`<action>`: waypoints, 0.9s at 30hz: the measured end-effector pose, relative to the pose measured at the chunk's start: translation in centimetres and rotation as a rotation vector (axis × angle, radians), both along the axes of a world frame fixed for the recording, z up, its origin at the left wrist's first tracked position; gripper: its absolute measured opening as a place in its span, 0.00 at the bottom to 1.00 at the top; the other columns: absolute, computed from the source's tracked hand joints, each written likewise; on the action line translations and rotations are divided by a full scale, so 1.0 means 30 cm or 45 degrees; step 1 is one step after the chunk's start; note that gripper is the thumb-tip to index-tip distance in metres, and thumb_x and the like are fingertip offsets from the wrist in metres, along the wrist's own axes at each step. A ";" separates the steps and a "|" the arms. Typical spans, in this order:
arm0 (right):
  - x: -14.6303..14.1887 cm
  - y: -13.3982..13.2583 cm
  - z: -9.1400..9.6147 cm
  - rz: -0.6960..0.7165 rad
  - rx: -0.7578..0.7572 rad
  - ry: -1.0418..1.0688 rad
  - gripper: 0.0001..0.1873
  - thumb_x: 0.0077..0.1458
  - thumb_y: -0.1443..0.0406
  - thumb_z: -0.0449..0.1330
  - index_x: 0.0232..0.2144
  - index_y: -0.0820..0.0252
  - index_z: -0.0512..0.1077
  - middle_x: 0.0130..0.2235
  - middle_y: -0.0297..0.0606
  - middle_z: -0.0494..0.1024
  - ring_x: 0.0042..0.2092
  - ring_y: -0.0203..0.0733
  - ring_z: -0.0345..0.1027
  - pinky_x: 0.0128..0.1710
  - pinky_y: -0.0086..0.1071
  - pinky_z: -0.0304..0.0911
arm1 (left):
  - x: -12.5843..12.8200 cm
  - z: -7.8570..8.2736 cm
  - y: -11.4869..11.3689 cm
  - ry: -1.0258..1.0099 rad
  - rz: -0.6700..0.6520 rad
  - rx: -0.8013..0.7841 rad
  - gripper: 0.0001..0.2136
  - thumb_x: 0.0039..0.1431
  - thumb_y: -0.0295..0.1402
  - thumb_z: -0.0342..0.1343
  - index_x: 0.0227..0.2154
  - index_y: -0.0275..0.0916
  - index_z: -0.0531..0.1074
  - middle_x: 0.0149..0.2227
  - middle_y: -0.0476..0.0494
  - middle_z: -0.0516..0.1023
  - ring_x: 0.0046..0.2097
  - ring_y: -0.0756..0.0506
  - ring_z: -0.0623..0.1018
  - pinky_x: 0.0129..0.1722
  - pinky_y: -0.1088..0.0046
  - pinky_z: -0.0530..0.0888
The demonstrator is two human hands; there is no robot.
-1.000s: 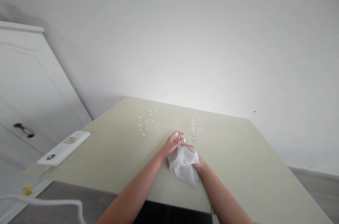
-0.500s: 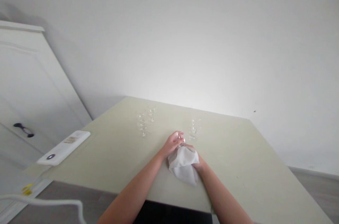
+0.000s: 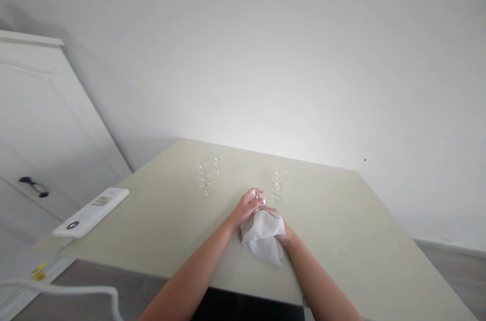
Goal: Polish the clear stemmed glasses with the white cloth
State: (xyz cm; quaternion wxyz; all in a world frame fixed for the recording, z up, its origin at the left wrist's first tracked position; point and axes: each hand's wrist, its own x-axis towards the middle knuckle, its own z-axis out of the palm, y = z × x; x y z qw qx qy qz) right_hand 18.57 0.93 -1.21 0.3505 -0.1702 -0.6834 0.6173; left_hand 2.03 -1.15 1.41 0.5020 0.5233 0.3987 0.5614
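My left hand [image 3: 246, 205] is closed around a small clear stemmed glass [image 3: 259, 197] held just above the pale table [image 3: 159, 219]. My right hand [image 3: 285, 234] grips a white cloth [image 3: 262, 235] bunched against the glass; the cloth hides most of its fingers. More clear stemmed glasses stand beyond my hands: a group at the back left [image 3: 207, 173] and some at the back middle [image 3: 278, 184].
A white flat device [image 3: 91, 212] with a dark round button lies at the table's left edge. A white cabinet [image 3: 34, 123] with a dark handle stands to the left. A white cable [image 3: 64, 290] curves at the lower left. A plain wall lies behind.
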 end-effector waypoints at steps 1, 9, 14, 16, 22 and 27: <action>0.000 0.002 -0.002 0.002 0.001 0.008 0.17 0.45 0.54 0.69 0.29 0.62 0.74 0.29 0.35 0.74 0.30 0.38 0.65 0.32 0.31 0.62 | 0.000 -0.004 0.002 0.003 0.001 0.003 0.26 0.53 0.50 0.61 0.48 0.36 0.69 0.36 0.44 0.75 0.37 0.47 0.75 0.40 0.70 0.70; -0.001 0.012 -0.016 0.000 0.005 -0.014 0.17 0.44 0.53 0.68 0.27 0.61 0.73 0.27 0.35 0.73 0.30 0.39 0.64 0.32 0.31 0.62 | -0.004 -0.016 0.007 0.039 -0.005 0.025 0.25 0.55 0.49 0.60 0.48 0.36 0.69 0.36 0.44 0.75 0.38 0.47 0.75 0.41 0.70 0.70; -0.002 0.008 -0.009 -0.013 -0.024 -0.023 0.18 0.44 0.53 0.69 0.27 0.61 0.73 0.28 0.35 0.74 0.30 0.38 0.64 0.31 0.30 0.61 | -0.002 -0.004 0.000 0.035 -0.008 0.012 0.25 0.54 0.50 0.60 0.48 0.36 0.69 0.36 0.45 0.75 0.38 0.47 0.75 0.41 0.70 0.69; -0.002 0.008 -0.008 -0.022 -0.030 -0.034 0.18 0.44 0.53 0.69 0.27 0.61 0.73 0.28 0.35 0.74 0.30 0.38 0.64 0.31 0.30 0.62 | -0.001 -0.002 -0.001 0.037 -0.004 0.011 0.25 0.54 0.50 0.60 0.48 0.36 0.69 0.36 0.45 0.75 0.38 0.47 0.75 0.41 0.71 0.69; 0.000 0.002 0.002 -0.022 -0.027 -0.034 0.17 0.44 0.53 0.69 0.27 0.61 0.73 0.27 0.34 0.73 0.30 0.38 0.64 0.31 0.30 0.62 | 0.001 0.001 -0.002 0.014 -0.009 0.008 0.25 0.53 0.50 0.60 0.47 0.37 0.69 0.35 0.45 0.75 0.38 0.47 0.74 0.41 0.71 0.69; -0.001 -0.005 0.015 -0.018 -0.019 -0.049 0.17 0.45 0.53 0.68 0.27 0.61 0.73 0.27 0.35 0.74 0.30 0.39 0.64 0.32 0.32 0.63 | 0.002 0.004 -0.005 0.011 -0.010 -0.002 0.25 0.53 0.50 0.60 0.47 0.36 0.69 0.35 0.45 0.75 0.38 0.47 0.75 0.40 0.71 0.69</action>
